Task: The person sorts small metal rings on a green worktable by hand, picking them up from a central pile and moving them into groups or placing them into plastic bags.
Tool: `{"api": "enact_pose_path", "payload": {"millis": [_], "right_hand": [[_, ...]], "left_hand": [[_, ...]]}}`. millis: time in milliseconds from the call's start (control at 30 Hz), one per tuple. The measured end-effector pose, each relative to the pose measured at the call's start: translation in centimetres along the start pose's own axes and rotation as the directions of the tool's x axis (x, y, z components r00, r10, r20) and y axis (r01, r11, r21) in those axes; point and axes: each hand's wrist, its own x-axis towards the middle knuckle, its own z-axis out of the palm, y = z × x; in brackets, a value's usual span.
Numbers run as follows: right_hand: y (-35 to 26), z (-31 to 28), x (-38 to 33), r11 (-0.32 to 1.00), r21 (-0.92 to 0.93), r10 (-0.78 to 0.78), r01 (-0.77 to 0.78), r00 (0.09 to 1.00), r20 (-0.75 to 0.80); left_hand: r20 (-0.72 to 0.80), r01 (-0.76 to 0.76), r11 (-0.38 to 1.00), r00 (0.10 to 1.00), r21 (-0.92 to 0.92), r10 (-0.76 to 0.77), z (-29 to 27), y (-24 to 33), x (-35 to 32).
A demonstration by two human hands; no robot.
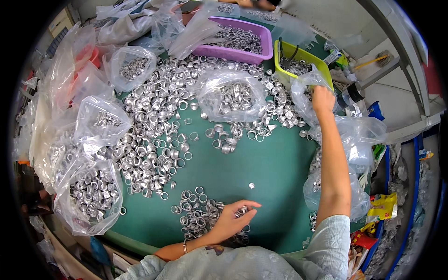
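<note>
My left hand (232,221) rests over a small pile of silver metal rings (196,212) near the front edge of the table. Its thumb and forefinger are stretched apart, with a few rings showing between and beneath them. My right arm reaches out to the far right. There my right hand (323,99) is at the mouth of a clear plastic bag (301,95), beside the yellow-green basin (324,70). The fingers of that hand are hidden, so I cannot see what they hold. One small silver piece (251,185) lies alone on the green table (280,163).
A large heap of rings (154,112) spreads over the left and far table. Clear bags of rings stand at the left (93,196) and centre (235,98). Behind is a purple basin (266,42) of rings. More bags (359,154) lie beneath my right arm.
</note>
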Motion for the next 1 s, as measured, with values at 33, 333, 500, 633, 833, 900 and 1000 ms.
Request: {"api": "enact_pose_path", "payload": {"millis": [33, 333, 500, 633, 833, 900, 1000], "right_hand": [[0.3, -0.1, -0.1, 0.999, 0.034, 0.000, 0.000, 1.000, -0.001], [0.8, -5.4, -5.1, 0.115, 0.938, 0.157, -0.325, 0.939, 0.306], [-3.9, -11.8, -13.1, -0.578, 0.674, -0.261, -0.459, 0.887, 0.380], [-7.5, -15.3, -21.2, -0.585, 0.522, -0.499, -0.621, 0.783, 0.372], [-9.7, -16.2, -29.1, -0.546, 0.637, -0.479, -0.543, 0.827, 0.294], [-9.8, -16.5, -30.2, -0.544, 0.662, -0.452, -0.515, 0.845, 0.286], [-9.8, -16.7, -31.6, -0.602, 0.615, -0.451, -0.510, 0.852, 0.265]], "left_hand": [[0.000, 0.004, 1.000, 1.000, -0.007, -0.004, -0.1, 0.0, 0.0], [0.002, -0.038, 0.999, 0.999, -0.010, 0.038, 0.4, 0.0, -0.1], [-0.100, -0.183, 0.981, 0.979, -0.061, 0.176, 0.4, 0.4, -0.4], [-0.256, -0.433, 0.901, 0.875, -0.035, 0.410, 0.9, 2.9, -1.7], [-0.156, -0.610, 0.766, 0.752, 0.201, 0.640, 0.8, 4.7, -4.4], [-0.145, -0.602, 0.760, 0.753, 0.244, 0.642, 1.2, 4.5, -5.2], [-0.080, -0.674, 0.680, 0.690, 0.288, 0.719, 1.4, 3.9, -5.4]]}}
